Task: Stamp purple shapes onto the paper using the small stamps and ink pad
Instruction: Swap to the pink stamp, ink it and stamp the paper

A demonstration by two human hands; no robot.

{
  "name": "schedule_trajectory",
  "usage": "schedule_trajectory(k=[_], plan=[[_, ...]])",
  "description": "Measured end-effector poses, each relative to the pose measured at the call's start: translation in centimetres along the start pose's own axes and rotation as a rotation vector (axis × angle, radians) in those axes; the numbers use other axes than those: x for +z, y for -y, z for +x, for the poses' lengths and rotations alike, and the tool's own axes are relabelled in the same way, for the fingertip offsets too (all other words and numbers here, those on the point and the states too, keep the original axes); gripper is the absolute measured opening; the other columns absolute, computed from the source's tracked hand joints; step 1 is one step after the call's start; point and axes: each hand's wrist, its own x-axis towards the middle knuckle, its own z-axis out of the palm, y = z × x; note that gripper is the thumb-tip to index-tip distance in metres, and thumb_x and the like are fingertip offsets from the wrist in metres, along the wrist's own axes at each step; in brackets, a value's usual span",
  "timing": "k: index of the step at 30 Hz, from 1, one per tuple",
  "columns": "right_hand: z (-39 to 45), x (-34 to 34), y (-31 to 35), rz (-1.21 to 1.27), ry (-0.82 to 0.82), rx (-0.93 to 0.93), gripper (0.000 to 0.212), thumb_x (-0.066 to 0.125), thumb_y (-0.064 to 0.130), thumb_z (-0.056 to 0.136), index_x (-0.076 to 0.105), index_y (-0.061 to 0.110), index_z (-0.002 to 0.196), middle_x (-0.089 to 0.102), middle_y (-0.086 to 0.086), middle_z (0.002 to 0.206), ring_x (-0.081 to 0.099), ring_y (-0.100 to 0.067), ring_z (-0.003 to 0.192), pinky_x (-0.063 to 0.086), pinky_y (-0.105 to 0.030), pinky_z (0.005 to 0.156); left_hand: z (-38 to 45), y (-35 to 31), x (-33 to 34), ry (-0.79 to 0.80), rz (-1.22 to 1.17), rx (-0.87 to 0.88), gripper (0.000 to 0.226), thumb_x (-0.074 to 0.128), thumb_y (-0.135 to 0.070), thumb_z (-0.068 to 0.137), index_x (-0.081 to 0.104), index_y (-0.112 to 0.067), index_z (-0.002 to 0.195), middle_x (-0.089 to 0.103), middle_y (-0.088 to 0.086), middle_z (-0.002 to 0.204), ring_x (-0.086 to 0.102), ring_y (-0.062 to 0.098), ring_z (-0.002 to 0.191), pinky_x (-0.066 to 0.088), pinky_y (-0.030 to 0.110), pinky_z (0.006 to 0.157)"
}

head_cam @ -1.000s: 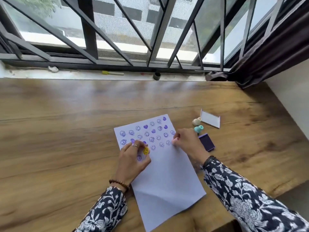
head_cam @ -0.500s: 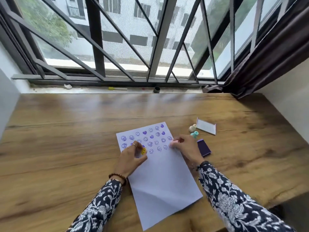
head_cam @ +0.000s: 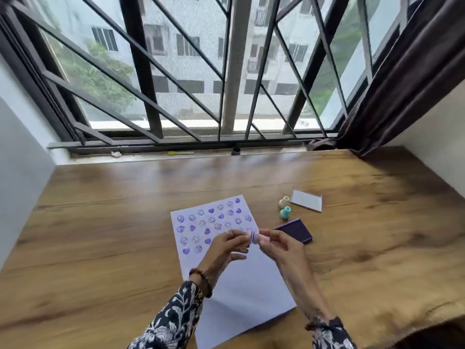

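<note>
A white paper (head_cam: 241,293) lies on the wooden table, its upper half covered with purple smiley and heart prints. My left hand (head_cam: 225,248) and my right hand (head_cam: 279,248) meet just above the paper's right side. Between their fingertips they pinch a small pale lilac stamp (head_cam: 253,236), which is blurred; it may be in two parts. The open purple ink pad (head_cam: 295,231) sits right of the paper, close to my right hand.
A teal stamp (head_cam: 285,212) and a cream stamp (head_cam: 284,202) stand beyond the ink pad, next to its white lid (head_cam: 305,200). A barred window and sill run along the table's far edge. A dark curtain (head_cam: 402,84) hangs at the right.
Both hands have lifted off the paper and come together around a lilac stamp. The yellow stamp that my left hand held is out of sight. The view has tilted up.
</note>
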Motion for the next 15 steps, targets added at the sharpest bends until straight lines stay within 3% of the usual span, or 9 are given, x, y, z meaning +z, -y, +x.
schedule_trajectory(k=[9,15], plan=[[-0.4,-2.7,1.7,-0.071,-0.061,-0.11,0.02,0.069,-0.001,0.079,0.074,0.018,0.085,0.078,0.003,0.082,0.072,-0.004,0.082,0.053,-0.01,0.068,1.5,-0.2,2.9,0.06,0.0,-0.024,0.004,0.059,-0.004,0.082,0.062,-0.004,0.079,0.061,0.003,0.059,0.057,0.009,0.053,0.05,0.012,0.055],[0.6,-4.5,1.4,-0.089,-0.04,-0.095,0.011,0.072,0.012,0.079,0.075,0.015,0.089,0.077,-0.003,0.087,0.071,-0.012,0.088,0.056,-0.028,0.081,2.9,0.2,3.6,0.061,0.027,-0.06,0.009,0.066,-0.009,0.076,0.065,-0.004,0.083,0.068,0.002,0.063,0.064,0.009,0.06,0.054,0.014,0.061]])
